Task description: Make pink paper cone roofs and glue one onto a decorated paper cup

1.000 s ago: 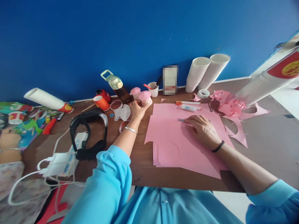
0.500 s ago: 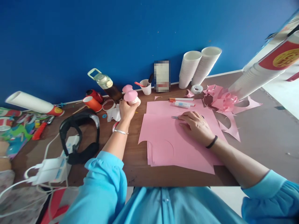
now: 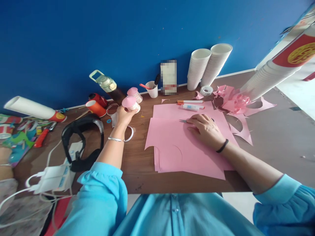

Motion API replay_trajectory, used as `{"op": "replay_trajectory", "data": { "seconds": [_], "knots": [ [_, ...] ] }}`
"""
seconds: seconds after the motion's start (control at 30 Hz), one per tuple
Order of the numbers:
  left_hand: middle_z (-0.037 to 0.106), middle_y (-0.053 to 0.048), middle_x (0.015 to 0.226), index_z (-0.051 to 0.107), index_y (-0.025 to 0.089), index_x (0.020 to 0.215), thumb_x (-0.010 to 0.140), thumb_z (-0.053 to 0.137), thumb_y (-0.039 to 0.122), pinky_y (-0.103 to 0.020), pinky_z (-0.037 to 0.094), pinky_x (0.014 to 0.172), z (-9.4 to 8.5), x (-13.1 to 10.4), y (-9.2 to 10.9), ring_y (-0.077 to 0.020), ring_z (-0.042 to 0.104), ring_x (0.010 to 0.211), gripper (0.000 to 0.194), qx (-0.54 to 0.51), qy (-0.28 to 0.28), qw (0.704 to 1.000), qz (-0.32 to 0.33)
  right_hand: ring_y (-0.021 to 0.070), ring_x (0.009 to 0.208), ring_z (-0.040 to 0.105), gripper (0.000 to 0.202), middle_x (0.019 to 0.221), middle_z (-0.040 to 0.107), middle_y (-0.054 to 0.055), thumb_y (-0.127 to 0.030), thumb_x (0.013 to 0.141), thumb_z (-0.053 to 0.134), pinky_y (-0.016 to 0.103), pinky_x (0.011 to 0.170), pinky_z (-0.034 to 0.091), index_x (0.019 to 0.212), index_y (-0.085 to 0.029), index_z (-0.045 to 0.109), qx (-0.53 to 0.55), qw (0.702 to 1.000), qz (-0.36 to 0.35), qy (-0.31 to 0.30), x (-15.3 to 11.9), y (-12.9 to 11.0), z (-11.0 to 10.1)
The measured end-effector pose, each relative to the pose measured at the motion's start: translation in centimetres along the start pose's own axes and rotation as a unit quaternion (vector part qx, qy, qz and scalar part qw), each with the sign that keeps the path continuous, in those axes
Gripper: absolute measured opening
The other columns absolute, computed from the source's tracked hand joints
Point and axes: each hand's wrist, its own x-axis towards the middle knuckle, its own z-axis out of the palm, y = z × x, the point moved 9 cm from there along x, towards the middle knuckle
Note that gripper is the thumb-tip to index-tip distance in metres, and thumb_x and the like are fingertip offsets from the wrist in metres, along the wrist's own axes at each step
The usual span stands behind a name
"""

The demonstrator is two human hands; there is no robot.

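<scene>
My left hand [image 3: 122, 118] is closed round a small paper cup with a pink cone top [image 3: 129, 102], standing on the table or just above it. A second cup with a pink cone [image 3: 134, 93] stands right behind it. My right hand [image 3: 205, 127] rests on a stack of pink paper [image 3: 169, 134], curled over a pair of scissors [image 3: 182, 121]; only the blades show, pointing left. Part of a curved line is visible on the top sheet. Beside my left wrist lies a white ring [image 3: 130, 134], partly hidden by the arm.
Markers [image 3: 190, 107] lie on the paper's far edge. Pink scraps [image 3: 236, 101], a tape roll [image 3: 206, 91] and stacked white cups [image 3: 198, 68] are at the back right. A bottle [image 3: 108, 86], an orange cup [image 3: 95, 108], a black headset-like strap [image 3: 94, 160] and a power strip [image 3: 71, 164] stand left.
My left hand has shifted left with the coned cup, so the second cup and the white ring show more. My right hand keeps its place on the paper.
</scene>
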Motion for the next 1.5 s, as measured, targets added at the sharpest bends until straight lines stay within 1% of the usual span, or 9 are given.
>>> {"op": "replay_trajectory", "data": {
  "seconds": [0.17,0.33,0.53,0.63,0.73,0.97,1.13,1.3,1.5],
  "knots": [
    [0.076,-0.008,0.109,0.072,0.018,0.109,0.059,0.086,0.037,-0.042,0.054,0.098,2.0,-0.1,1.9,-0.0305,0.07,0.105,0.055,-0.073,-0.054,0.995,0.038,0.0311,0.106,0.062,0.029,0.118,0.07,0.013,-0.018,0.093,0.058,0.046,0.091,0.051,0.116,-0.018,0.076,-0.006,1.0,0.002,-0.006,0.1,0.0,0.0],
    [0.072,-0.009,0.124,0.066,0.018,0.116,0.055,0.088,0.032,-0.041,0.052,0.104,2.8,0.6,2.5,-0.0285,0.068,0.115,0.066,-0.13,-0.092,0.986,0.057,0.0303,0.107,0.062,0.029,0.118,0.07,0.013,-0.019,0.093,0.057,0.045,0.092,0.051,0.116,-0.019,0.076,0.001,1.0,0.001,-0.007,0.1,-0.1,-0.1],
    [0.076,-0.008,0.114,0.069,0.018,0.112,0.053,0.092,0.039,-0.044,0.054,0.104,3.8,0.3,2.5,-0.0309,0.069,0.114,0.067,-0.186,-0.18,0.966,0.022,0.0302,0.105,0.061,0.03,0.118,0.07,0.013,-0.018,0.093,0.056,0.044,0.091,0.051,0.116,-0.02,0.076,-0.001,1.0,0.0,-0.007,0.2,-0.1,-0.1],
    [0.077,-0.009,0.114,0.071,0.017,0.111,0.053,0.093,0.042,-0.044,0.053,0.106,3.7,-0.2,2.4,-0.0311,0.069,0.116,0.067,-0.216,-0.201,0.955,0.013,0.0305,0.105,0.061,0.03,0.118,0.07,0.013,-0.018,0.093,0.057,0.045,0.092,0.051,0.117,-0.02,0.075,-0.003,1.0,-0.002,-0.011,0.2,-0.1,0.0],
    [0.077,-0.01,0.113,0.072,0.015,0.115,0.053,0.093,0.04,-0.044,0.053,0.107,3.0,-0.1,1.7,-0.0302,0.07,0.113,0.07,-0.222,-0.189,0.957,0.001,0.031,0.106,0.061,0.03,0.118,0.07,0.013,-0.019,0.093,0.057,0.045,0.092,0.051,0.116,-0.019,0.076,-0.006,1.0,-0.003,-0.01,0.2,-0.2,0.0],
    [0.076,-0.008,0.117,0.07,0.018,0.124,0.055,0.089,0.035,-0.043,0.053,0.105,0.9,1.0,0.3,-0.0306,0.069,0.114,0.074,-0.141,-0.072,0.987,0.002,0.0309,0.106,0.06,0.03,0.118,0.07,0.013,-0.019,0.094,0.056,0.046,0.092,0.05,0.117,-0.019,0.076,0.002,1.0,0.002,-0.009,0.2,-0.1,0.0],
    [0.078,-0.009,0.113,0.073,0.017,0.114,0.056,0.09,0.035,-0.044,0.053,0.103,1.7,0.9,0.7,-0.0325,0.071,0.111,0.064,-0.104,-0.086,0.991,0.005,0.0306,0.107,0.059,0.031,0.119,0.069,0.013,-0.02,0.095,0.055,0.045,0.094,0.049,0.117,-0.02,0.076,0.0,1.0,0.002,-0.011,0.2,-0.1,0.1],
    [0.077,-0.008,0.118,0.072,0.02,0.119,0.059,0.09,0.035,-0.041,0.054,0.101,3.2,0.9,1.9,-0.0306,0.07,0.112,0.065,-0.125,-0.106,0.985,0.052,0.0318,0.109,0.06,0.032,0.12,0.07,0.013,-0.019,0.094,0.057,0.048,0.096,0.051,0.119,-0.019,0.076,0.005,1.0,0.008,-0.017,0.2,-0.1,0.1],
    [0.076,-0.01,0.116,0.07,0.016,0.118,0.064,0.087,0.038,-0.042,0.052,0.099,4.7,1.5,1.8,-0.0303,0.069,0.108,0.061,-0.069,-0.08,0.992,0.07,0.0322,0.109,0.062,0.03,0.119,0.071,0.014,-0.017,0.093,0.059,0.047,0.096,0.052,0.118,-0.017,0.076,-0.002,1.0,0.003,-0.015,0.3,-0.3,-0.1]
  ]
}}
